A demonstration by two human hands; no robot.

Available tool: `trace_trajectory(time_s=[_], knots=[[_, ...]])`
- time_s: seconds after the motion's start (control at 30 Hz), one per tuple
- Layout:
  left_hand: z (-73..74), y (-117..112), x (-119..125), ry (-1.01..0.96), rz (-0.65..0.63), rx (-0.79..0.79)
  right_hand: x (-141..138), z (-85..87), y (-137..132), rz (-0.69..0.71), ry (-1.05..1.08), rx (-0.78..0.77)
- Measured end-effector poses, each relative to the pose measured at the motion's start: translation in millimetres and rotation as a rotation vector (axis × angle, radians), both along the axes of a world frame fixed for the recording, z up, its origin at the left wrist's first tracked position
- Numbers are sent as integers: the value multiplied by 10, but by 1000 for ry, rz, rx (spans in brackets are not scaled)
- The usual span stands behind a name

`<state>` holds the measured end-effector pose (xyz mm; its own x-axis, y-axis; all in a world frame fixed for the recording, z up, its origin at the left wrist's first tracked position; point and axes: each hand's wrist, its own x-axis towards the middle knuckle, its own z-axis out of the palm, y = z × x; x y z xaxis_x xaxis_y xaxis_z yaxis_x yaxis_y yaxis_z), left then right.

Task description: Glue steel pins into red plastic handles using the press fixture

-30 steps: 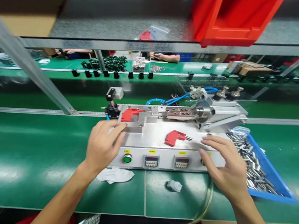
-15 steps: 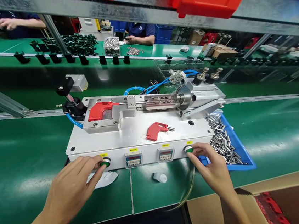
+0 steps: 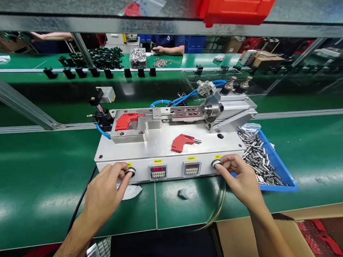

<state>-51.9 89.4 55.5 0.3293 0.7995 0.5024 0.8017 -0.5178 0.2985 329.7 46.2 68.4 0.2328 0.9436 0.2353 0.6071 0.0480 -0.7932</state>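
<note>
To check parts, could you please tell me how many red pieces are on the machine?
2: one red piece in the left fixture, another red piece lying on the base; none seem hidden.

The left grip (image 3: pixel 106 188) touches the left button (image 3: pixel 131 171), the right grip (image 3: pixel 239 178) the right button (image 3: pixel 216 162); 1 red part (image 3: pixel 124 122) sits in the machine's (image 3: pixel 158 148) fixture (image 3: pixel 129 137), 1 loose red part (image 3: pixel 180 142) lies nearby.

Red pistol-shaped pieces (image 3: pixel 181 143) contrast with a silver machine (image 3: pixel 158 147), its yellow labels (image 3: pixel 191 158) and blue tubes (image 3: pixel 101 131), and a green table (image 3: pixel 42 179).
</note>
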Motion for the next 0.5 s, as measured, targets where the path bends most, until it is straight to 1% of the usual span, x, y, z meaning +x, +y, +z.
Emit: trace_trajectory(time_s=[0.07, 0.17, 0.23, 0.3, 0.4, 0.47, 0.5], knots=[[62, -29, -8, -4, -12, -23, -20, -13, -36, 21, 25, 16], [205, -53, 104, -28, -64, 67, -62, -55, -71, 23, 12, 60], [312, -14, 303, -59, -137, 157, -97, -93, -69, 5, -14, 80], [399, 84, 584, -65, -226, 197, -131, -125, -56, -26, -45, 98], [458, 295, 1011, 34, -298, 132, -160, -142, -48, -61, -79, 115], [450, 408, 1203, 104, -312, 98, -160, -133, -62, -58, -75, 114], [438, 446, 1259, 118, -317, 98, -156, -127, -74, -49, -66, 110]])
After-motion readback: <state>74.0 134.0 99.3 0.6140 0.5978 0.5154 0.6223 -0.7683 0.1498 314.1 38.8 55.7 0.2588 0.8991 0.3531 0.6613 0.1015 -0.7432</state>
